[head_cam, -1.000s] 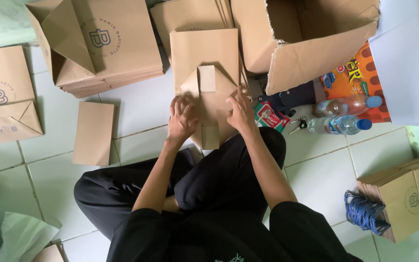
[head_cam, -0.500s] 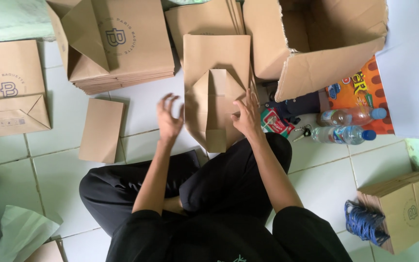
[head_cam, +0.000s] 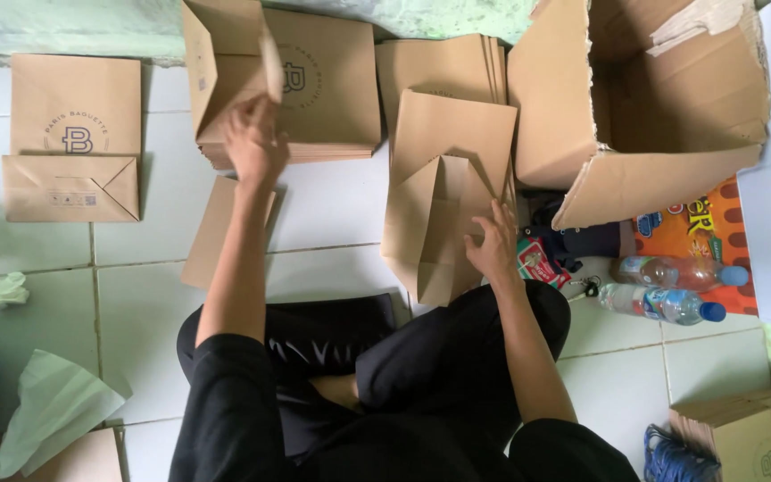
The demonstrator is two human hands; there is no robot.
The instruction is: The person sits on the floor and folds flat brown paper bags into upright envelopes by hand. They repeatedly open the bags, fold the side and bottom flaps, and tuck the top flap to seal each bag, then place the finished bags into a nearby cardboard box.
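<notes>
I sit cross-legged on a white tiled floor. My left hand (head_cam: 252,141) reaches far forward to a stack of flat brown paper bags (head_cam: 332,98) and grips the lower edge of the top bag (head_cam: 225,62), which lifts off the stack. My right hand (head_cam: 493,245) lies with spread fingers on the right side of a half-folded brown paper bag (head_cam: 439,219), which lies just in front of my knees with its bottom flaps partly open.
A large open cardboard box (head_cam: 653,170) stands at the far right, with two plastic bottles (head_cam: 667,287) and an orange packet (head_cam: 698,228) below it. A printed flat bag (head_cam: 73,147) lies far left, a brown card (head_cam: 211,236) under my left arm, a small box (head_cam: 751,437) lower right.
My left hand has left the half-folded bag and stretched up and left to the stack, taking hold of the top bag. My right hand stays on the half-folded bag.
</notes>
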